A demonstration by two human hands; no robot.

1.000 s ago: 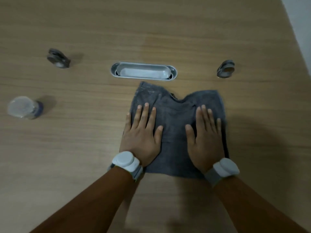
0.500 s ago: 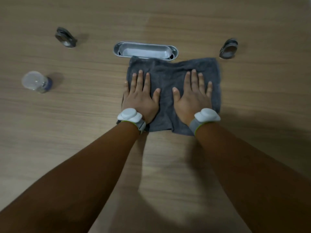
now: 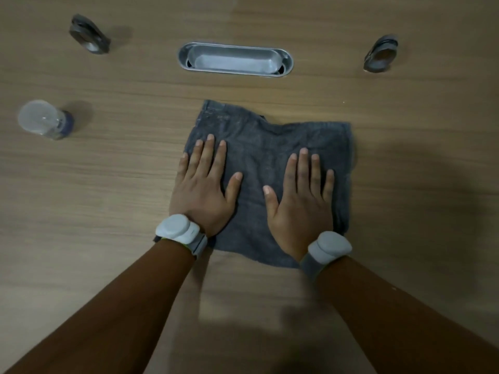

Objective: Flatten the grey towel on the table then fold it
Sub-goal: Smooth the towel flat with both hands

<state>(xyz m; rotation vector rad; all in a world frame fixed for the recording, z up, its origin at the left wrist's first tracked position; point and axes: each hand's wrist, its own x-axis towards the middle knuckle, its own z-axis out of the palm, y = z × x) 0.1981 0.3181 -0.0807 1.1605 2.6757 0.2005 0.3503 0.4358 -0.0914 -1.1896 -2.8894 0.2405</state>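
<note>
Grey towel lies spread (far edge notched) under both palms

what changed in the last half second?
The left hand and right hand slid back toward the person, flat on the grey towel, dragging it away from the metal tray; its far edge now dips. Nothing gripped or released. Tray and bottle unmoved.

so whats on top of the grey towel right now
Both hands rest flat on the grey towel, fingers straight: the left hand on its left side, the right hand on its right. Nothing else lies on it. The cloth beneath the palms is covered.
</note>
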